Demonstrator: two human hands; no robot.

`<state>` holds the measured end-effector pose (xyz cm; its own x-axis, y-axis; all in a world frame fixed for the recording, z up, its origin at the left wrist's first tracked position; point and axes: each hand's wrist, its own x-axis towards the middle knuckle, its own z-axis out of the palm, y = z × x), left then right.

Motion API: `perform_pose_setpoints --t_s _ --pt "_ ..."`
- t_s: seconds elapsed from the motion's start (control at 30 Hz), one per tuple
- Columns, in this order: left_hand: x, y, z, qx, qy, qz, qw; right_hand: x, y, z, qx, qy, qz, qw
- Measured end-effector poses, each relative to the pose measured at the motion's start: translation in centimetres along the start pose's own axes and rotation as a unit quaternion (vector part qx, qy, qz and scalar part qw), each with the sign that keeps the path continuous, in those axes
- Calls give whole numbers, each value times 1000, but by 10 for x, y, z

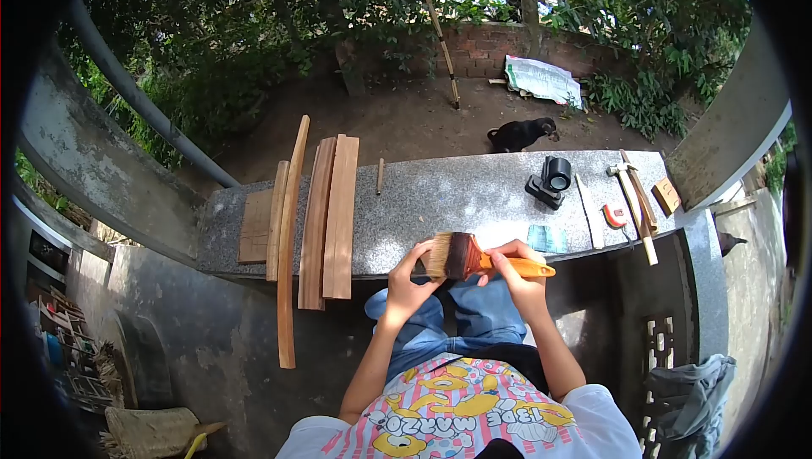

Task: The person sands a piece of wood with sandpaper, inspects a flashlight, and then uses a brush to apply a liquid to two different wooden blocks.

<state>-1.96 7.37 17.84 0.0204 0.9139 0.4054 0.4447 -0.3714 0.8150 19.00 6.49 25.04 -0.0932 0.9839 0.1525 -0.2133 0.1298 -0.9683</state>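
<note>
A wide brush with pale bristles, a dark band and an orange handle lies level above my lap, at the near edge of the granite slab. My right hand is closed round its handle, which points right. At the bristle end, my left hand has its thumb and fingers curved round the bristle tips, touching them.
Long wooden boards lie on the slab's left, some overhanging its near edge. On its right are a black device, a tape measure, a hammer and a wooden block. A black dog stands beyond.
</note>
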Motion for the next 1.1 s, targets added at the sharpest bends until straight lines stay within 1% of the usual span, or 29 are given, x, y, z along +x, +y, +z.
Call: perform_pose_setpoints --t_s 0.07,0.1,0.13,0.2,0.23,0.27,0.33,0.4,0.47,0.5,0.53,0.6,0.63,0.67,0.73,0.77,0.8,0.83,0.87,0.93,1.0,1.03,1.07,1.1 --pt "4 4 -9 -63 18 10 998 1 -5 -14 -34 52 -33 998" --pt "4 -2 -11 -81 18 -14 996 0 -8 -13 -69 73 -60 993" --pt "5 -1 -11 -82 18 -13 996 0 -12 -10 -104 93 -86 986" --pt "10 1 -13 -101 42 -23 994 -6 -12 4 -34 60 -63 996" --pt "9 -2 -15 -86 20 -17 996 -10 -7 12 -34 18 -60 997" --pt "8 1 -15 -84 22 -18 996 -12 -4 21 -58 -22 -54 997" --pt "8 9 -13 -70 -2 -28 997 -12 5 29 -87 -64 -60 992" --pt "7 6 -14 -56 10 -26 998 -7 4 23 -37 -16 -29 999" --pt "5 3 -15 -86 23 -20 996 -5 -2 11 -78 57 -74 993" --pt "4 2 -14 -81 32 -19 996 -5 -9 10 -152 76 -105 980" --pt "5 2 -15 -82 30 -21 996 -7 -12 10 -153 77 -103 980" --pt "5 2 -16 -84 12 -22 996 -11 -14 16 -110 13 -104 988" --pt "1 -5 -13 -51 12 -21 998 -15 -13 22 -84 -40 -80 992" --pt "2 -1 -13 -51 11 -21 998 -16 -11 29 -107 -74 -78 988" --pt "5 8 -13 -85 -13 -32 996 -11 3 27 -133 -82 -74 985" --pt "6 8 -12 -65 6 -8 998 -7 0 22 -111 -58 -59 990" --pt "6 5 -14 -63 8 -8 998 -2 -3 15 -90 -35 -44 994" --pt "5 2 -14 -72 20 -12 997 0 -3 10 -85 13 -71 994" --pt "4 0 -14 -83 31 -16 996 2 -11 7 -146 38 -99 984" --pt "2 -4 -15 -89 28 -29 995 0 -18 11 -194 40 -139 970" --pt "1 -5 -13 -89 37 -27 995 -8 -11 21 -133 -47 -94 986" --pt "1 -4 -14 -76 20 -11 997 -9 -7 27 -116 -95 -89 985" --pt "1 -5 -12 -107 20 -11 994 -7 -6 31 -136 -127 -92 978" --pt "0 -3 -12 -87 20 -14 996 -2 -2 29 -112 -111 -67 985"
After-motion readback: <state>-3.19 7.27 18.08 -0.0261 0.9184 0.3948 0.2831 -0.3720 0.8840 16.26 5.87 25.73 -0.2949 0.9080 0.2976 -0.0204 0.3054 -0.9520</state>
